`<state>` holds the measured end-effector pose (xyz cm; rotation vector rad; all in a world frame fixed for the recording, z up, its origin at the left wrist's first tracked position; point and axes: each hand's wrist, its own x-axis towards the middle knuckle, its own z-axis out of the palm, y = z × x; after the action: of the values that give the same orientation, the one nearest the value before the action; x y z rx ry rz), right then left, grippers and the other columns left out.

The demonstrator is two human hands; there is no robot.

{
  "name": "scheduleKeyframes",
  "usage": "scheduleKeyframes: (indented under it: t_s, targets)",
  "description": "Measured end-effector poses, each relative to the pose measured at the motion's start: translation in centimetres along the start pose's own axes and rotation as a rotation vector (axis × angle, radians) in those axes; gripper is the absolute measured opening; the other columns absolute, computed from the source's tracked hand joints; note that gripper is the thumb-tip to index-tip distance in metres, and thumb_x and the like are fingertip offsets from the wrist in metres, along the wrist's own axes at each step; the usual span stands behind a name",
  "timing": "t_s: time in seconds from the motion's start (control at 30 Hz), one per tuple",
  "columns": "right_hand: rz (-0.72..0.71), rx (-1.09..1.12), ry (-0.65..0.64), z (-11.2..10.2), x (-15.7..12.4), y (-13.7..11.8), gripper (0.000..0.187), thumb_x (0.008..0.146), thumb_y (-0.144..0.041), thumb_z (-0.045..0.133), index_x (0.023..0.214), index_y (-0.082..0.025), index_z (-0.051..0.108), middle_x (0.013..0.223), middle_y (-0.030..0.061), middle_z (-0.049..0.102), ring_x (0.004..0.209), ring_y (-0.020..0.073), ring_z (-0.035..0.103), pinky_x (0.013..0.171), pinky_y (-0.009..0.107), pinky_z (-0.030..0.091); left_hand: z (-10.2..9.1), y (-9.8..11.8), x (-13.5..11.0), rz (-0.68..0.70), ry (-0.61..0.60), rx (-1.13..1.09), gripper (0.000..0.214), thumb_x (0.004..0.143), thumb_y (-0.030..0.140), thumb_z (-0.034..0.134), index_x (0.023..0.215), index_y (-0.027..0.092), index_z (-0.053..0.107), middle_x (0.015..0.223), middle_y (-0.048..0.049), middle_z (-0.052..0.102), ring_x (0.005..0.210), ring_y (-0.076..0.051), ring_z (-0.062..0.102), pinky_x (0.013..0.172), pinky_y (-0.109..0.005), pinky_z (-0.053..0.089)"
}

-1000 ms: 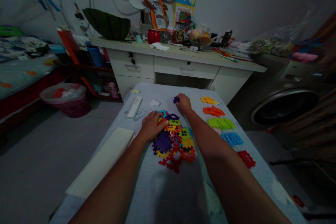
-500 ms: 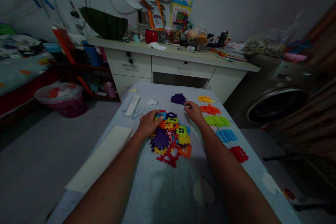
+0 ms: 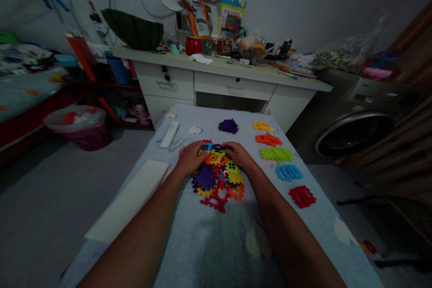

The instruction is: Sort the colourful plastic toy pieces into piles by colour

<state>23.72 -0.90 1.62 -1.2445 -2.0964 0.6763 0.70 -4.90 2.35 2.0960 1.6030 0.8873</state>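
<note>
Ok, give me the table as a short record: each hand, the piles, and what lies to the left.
left hand: at the far left edge of the mixed pile, grip unclear
right hand: at its far right edge, grip unclear
beyond: purple pile
right side, far to near: yellow pile, orange pile, green pile, blue pile, red pile
left side: white strip, pale slab

Light is dim and cool-toned, darker around the curtain [image 3: 408,108], with a faint gleam rimming the washer door [image 3: 354,136]. A broad, soft-edged shadow covers the near counter [image 3: 222,252] between the arms [image 3: 145,225]; the light's source cannot be told. Wide-angle distortion stretches the outer edges, and fine detail in the coloured pieces [image 3: 204,177] blurs together.
</note>
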Motion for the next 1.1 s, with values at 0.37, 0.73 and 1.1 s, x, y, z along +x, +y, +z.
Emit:
scheduleKeyframes:
  t_s: [0.37,0.73,1.1]
  targets:
    - [0.087,0.153,0.089,-0.3,-0.9,0.1,0.023,0.073,-0.015,0.052,0.090,-0.021,0.066,0.084,-0.0007,0.066,0.084,0.0171,0.061,0.081,0.030,0.048,0.0,0.0,0.1,0.000,-0.027,0.036,0.040,0.087,0.045,0.053,0.122,0.026,0.062,0.132,-0.0057,0.063,0.126,-0.028,0.053,0.105,-0.048,0.038]
    - [0.188,0.189,0.402,-1.7,-1.3,0.7,0.020,0.081,-0.031,0.048,0.093,-0.021,0.060,0.083,0.0018,0.064,0.080,0.0191,0.059,0.077,0.031,0.047,0.0,0.1,0.1,0.000,-0.014,0.061,0.041,0.088,0.047,0.052,0.121,0.026,0.062,0.130,-0.0060,0.064,0.124,-0.028,0.054,0.103,-0.048,0.039]
    - [0.136,-0.088,0.478,-2.2,-1.6,1.3,0.015,0.073,-0.015,0.050,0.083,-0.020,0.059,0.093,0.0071,0.060,0.085,0.0203,0.058,0.085,0.035,0.047,0.5,-0.4,0.1,-0.006,0.006,0.063,0.041,0.089,0.049,0.051,0.120,0.025,0.062,0.130,-0.0066,0.063,0.124,-0.028,0.054,0.104,-0.047,0.038]
